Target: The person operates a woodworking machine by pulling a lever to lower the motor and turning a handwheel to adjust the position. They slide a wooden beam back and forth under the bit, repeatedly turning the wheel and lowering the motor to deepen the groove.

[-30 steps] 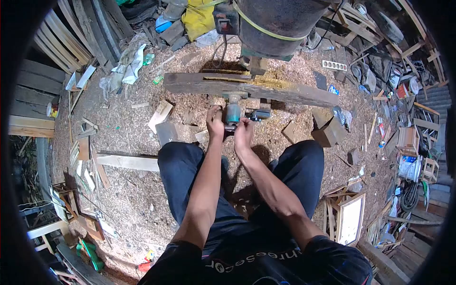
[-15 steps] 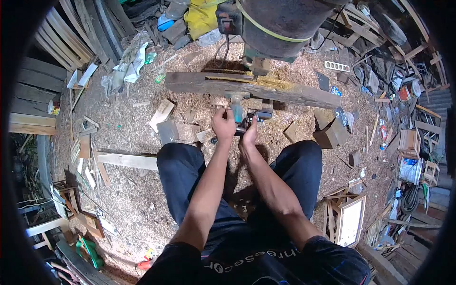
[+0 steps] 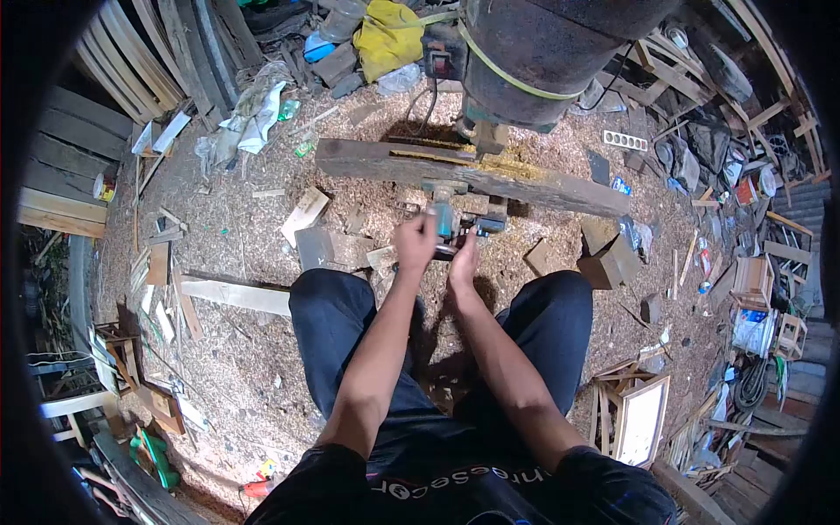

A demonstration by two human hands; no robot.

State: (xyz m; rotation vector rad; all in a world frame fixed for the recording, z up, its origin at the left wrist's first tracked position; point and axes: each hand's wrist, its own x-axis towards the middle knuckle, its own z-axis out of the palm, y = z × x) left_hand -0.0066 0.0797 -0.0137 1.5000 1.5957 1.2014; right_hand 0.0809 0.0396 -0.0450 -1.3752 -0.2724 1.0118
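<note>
Between my knees and the long wooden beam sits a teal and black power tool; its exact kind is not clear. My right hand is closed at the black near end of this tool, with its fingers partly hidden. On the tool's left side is my left hand, fingers curled and thumb raised, slightly blurred. Whatever it pinches is too small to make out. Just beyond the tool, the beam lies crosswise, with yellowish sawdust on its upper side.
A large dark machine with a yellow-green band stands beyond the beam. Wood blocks lie to the right, offcuts to the left. Shavings cover the floor. A power strip lies at the upper right, a framed wooden piece at the lower right.
My left hand has shifted slightly downward and turned, its thumb now pointing up beside the tool. My right hand has moved a little right and down. The view has tilted slightly.
</note>
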